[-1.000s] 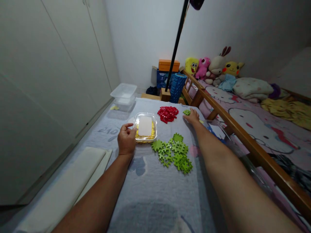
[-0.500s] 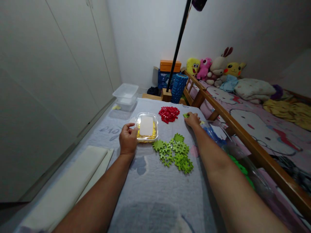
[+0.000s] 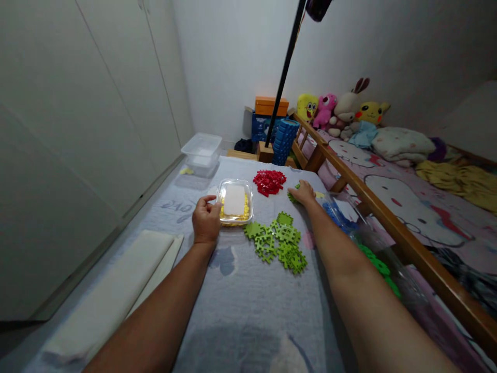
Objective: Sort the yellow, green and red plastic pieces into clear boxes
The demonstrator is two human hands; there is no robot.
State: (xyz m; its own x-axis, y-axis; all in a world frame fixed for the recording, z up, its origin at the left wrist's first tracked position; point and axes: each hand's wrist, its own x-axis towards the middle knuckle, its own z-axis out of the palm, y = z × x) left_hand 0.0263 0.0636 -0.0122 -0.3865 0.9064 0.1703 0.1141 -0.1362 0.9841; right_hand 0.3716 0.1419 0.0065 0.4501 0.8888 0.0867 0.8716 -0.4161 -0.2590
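A clear plastic box with a white label and yellow pieces inside sits in the middle of the cloth-covered table. My left hand is at its left side, with curled fingers and the thumb closed at the rim. Farther right, my right hand pinches green interlocking toy pieces low over the cloth; the fingers partly hide them. Nearer to me lies a loose spread of green toothed pieces, some overlapping. Behind them is a heap of red pieces.
An open clear tub stands at the far left, beside a small yellow piece. A folded white cloth lies front left. Clear containers with blue and green pieces line the right edge, by the wooden bed rail.
My right hand has shifted slightly left and nearer, and more of the green pieces shows beside its fingers. My left hand stays at the box.
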